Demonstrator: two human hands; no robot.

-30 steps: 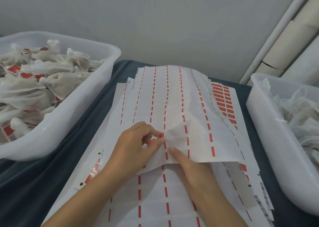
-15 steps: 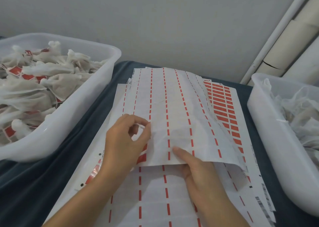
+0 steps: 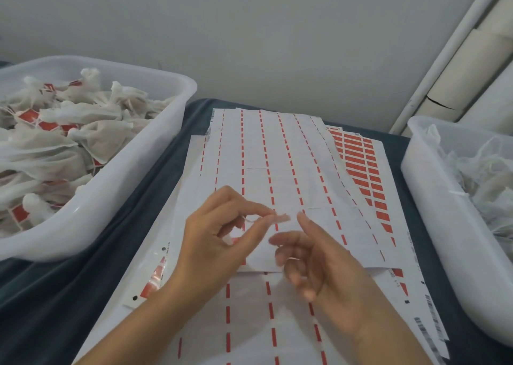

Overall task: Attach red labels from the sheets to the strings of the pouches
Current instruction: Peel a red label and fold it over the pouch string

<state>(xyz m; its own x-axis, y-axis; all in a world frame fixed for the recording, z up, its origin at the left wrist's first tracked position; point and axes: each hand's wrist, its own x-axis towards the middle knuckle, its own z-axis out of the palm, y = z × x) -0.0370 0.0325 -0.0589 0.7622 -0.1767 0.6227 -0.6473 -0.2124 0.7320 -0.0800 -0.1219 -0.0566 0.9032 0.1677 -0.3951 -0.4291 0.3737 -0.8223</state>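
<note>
a: pinching a small label, the left hand has thumb and forefinger closed on it, raised just above the sheets. the label looks pale and blurred, so i can't tell its colour for sure.

b: and the right hand?

a: it holds nothing. forefinger stretched toward the label's free end, very near it; whether it touches, i can't tell. the other fingers are loosely curled.

b: anything readable on the sheets?

a: no words i can make out. mostly white backing with dashed red strips left between peeled columns. one sheet underneath, to the right, still carries rows of red labels. barcodes run along the right edges, too small to read.

b: the pouches?

a: white cloth pouches with red tags fill the left tub. the right tub holds more white pouches, no red showing. everything sits on a dark blue cloth.
</note>
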